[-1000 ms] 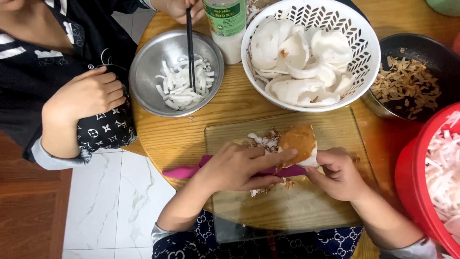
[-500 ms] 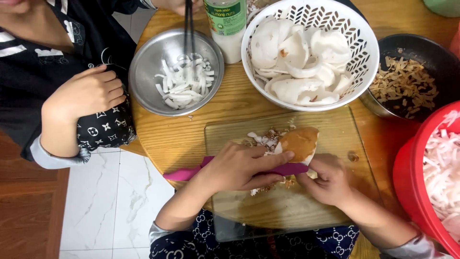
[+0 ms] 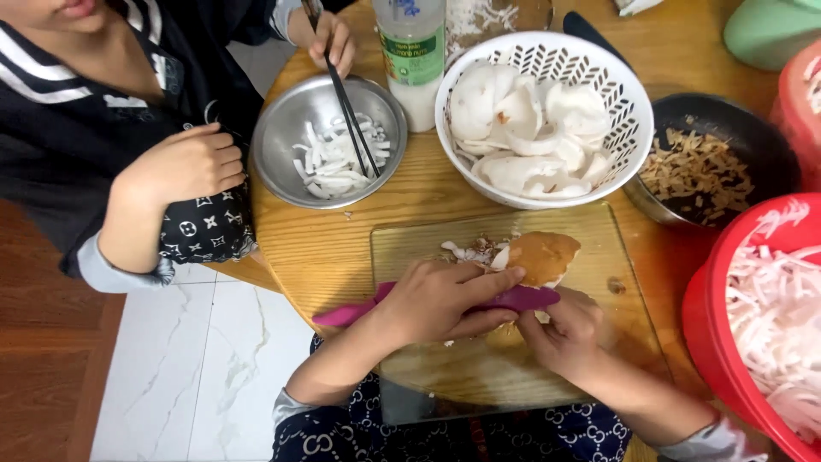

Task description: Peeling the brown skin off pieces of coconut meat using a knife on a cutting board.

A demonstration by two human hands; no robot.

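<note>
- Head view, change since the earlier frames: the co-worker's chopsticks (image 3: 346,107) have swung from upright at the bowl's far rim to a slant across the steel bowl (image 3: 329,141). The person's own hands have barely shifted over the glass cutting board (image 3: 428,244).
- Head view, left hand (image 3: 440,299): grip closed around a magenta-handled knife (image 3: 513,299). The handle sticks out to the left and the blade lies flat, pointing right, just under a brown-skinned coconut piece (image 3: 540,257).
- Head view, right hand (image 3: 564,334): fingers curled beneath the blade tip and against the near edge of the coconut piece. Whether it truly pinches the piece cannot be told; it appears to steady it.
- Location of the work piece: on the far middle of the cutting board, brown side up, with white shavings (image 3: 470,251) just beside it to the left.
- Step in hand, by judgement: paring or slicing the coconut piece with the blade held level.
- Next move calls for: a steady draw of the blade with the right fingers kept clear of the edge, since they sit very close to it.
- Surroundings: white colander of peeled coconut (image 3: 462,103), dark bowl of brown peelings (image 3: 744,120), red basin of white strips (image 3: 727,257), all on the round wooden bench (image 3: 325,248).
</note>
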